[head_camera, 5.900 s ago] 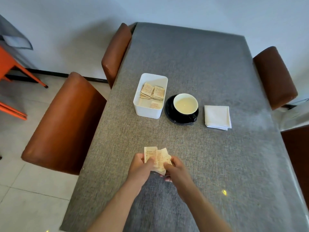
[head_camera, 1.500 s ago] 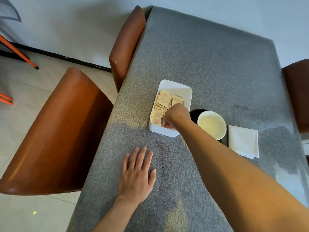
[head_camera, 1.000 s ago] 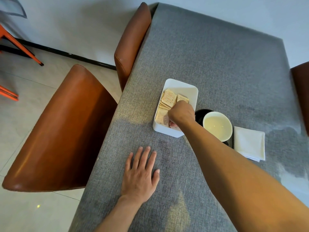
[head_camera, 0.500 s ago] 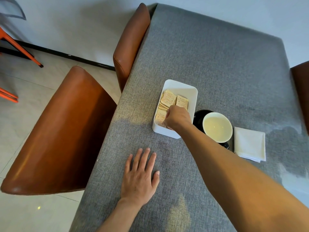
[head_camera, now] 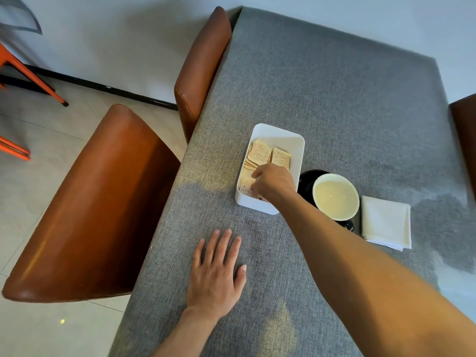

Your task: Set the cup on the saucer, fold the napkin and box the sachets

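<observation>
A white box (head_camera: pixel 280 130) stands mid-table with several tan sachets (head_camera: pixel 260 153) lying inside. My right hand (head_camera: pixel 274 182) reaches into its near end, fingers curled down onto the sachets and index finger stretched left; its fingertips are hidden, so a grip cannot be made out. My left hand (head_camera: pixel 216 276) lies flat and open on the grey tablecloth, nearer to me than the box. Right of the box, a cream cup (head_camera: pixel 334 199) sits on a black saucer (head_camera: pixel 306 179). A folded white napkin (head_camera: pixel 385 222) lies right of the cup.
The grey table (head_camera: pixel 334 86) runs away from me. Two brown chairs (head_camera: pixel 90 215) (head_camera: pixel 201 68) stand along its left edge, and another chair (head_camera: pixel 466 130) at the right edge. Tiled floor and orange chair legs (head_camera: pixel 31 73) are at far left.
My right hand carried the sachets from in front of me into the box and has stayed there, shifting slightly, its index finger now stretched out. My left hand stays flat on the table.
</observation>
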